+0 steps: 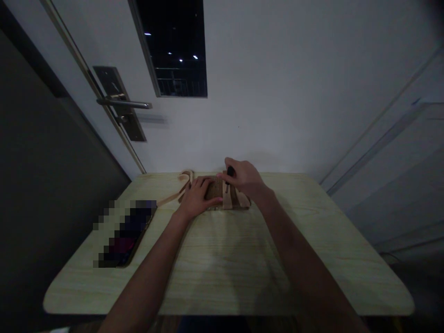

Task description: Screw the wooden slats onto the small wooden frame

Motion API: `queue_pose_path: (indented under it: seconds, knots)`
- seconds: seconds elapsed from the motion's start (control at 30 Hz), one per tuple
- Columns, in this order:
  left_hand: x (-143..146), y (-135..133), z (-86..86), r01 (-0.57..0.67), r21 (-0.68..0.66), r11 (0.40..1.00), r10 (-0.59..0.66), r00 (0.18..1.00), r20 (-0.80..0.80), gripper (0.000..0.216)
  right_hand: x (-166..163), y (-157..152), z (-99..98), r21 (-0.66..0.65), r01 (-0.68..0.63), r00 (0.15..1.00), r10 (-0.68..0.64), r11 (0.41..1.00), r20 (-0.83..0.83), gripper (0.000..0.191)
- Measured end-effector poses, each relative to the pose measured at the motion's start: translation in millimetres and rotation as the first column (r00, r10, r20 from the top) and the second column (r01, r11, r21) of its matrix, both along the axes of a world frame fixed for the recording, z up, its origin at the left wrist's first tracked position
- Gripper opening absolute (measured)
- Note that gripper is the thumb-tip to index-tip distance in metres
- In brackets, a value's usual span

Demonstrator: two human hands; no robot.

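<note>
A small brown cork-like pouch (218,190) with pale tan straps lies at the far middle of a light wooden table (225,259). My left hand (196,196) rests flat on the pouch's left part, fingers spread over it. My right hand (244,178) is closed around a dark, slim tool (229,175) whose tip points down onto the pouch. A tan strap (178,187) loops away from the pouch to the left.
A phone-like dark slab (126,233), partly pixelated, lies on the table's left side. Behind the table stands a white door with a metal lever handle (123,104) and a dark glass pane (175,46). A dark wall is at left.
</note>
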State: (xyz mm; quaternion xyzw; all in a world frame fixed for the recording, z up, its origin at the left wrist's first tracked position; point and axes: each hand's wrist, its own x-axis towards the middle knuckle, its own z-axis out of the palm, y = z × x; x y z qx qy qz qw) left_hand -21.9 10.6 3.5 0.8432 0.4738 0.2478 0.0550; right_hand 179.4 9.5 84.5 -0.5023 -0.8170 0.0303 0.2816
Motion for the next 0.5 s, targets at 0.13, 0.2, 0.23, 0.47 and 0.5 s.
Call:
queue_pose_path:
  seconds: [0.13,0.2,0.23,0.47,0.5]
  knots:
    - [-0.2,0.2,-0.1,0.008,0.004,1.000,-0.008,1.000,0.009,0.067,0.8,-3.0,0.8,-0.005,-0.045,0.999,0.045,0.999,0.016,0.021]
    - [-0.2,-0.2,0.4,0.006,0.003,1.000,-0.006,1.000,0.008,0.067,2.0,-6.2,2.8,-0.025,-0.115,0.993,0.115,0.993,-0.007,0.016]
    - [-0.2,-0.5,0.6,0.006,0.001,1.000,-0.006,1.000,0.006,0.067,2.6,-7.8,3.6,-0.035,-0.140,0.990,0.140,0.989,-0.019,0.016]
    - [0.3,-1.3,1.7,0.003,0.002,1.000,-0.003,1.000,0.000,0.064,6.2,-5.2,6.4,-0.046,-0.239,0.967,0.233,0.970,-0.105,0.019]
    - [0.4,-1.3,1.9,0.000,0.003,1.000,0.000,1.000,-0.003,0.063,6.9,-4.0,7.3,-0.048,-0.234,0.968,0.229,0.971,-0.101,0.017]
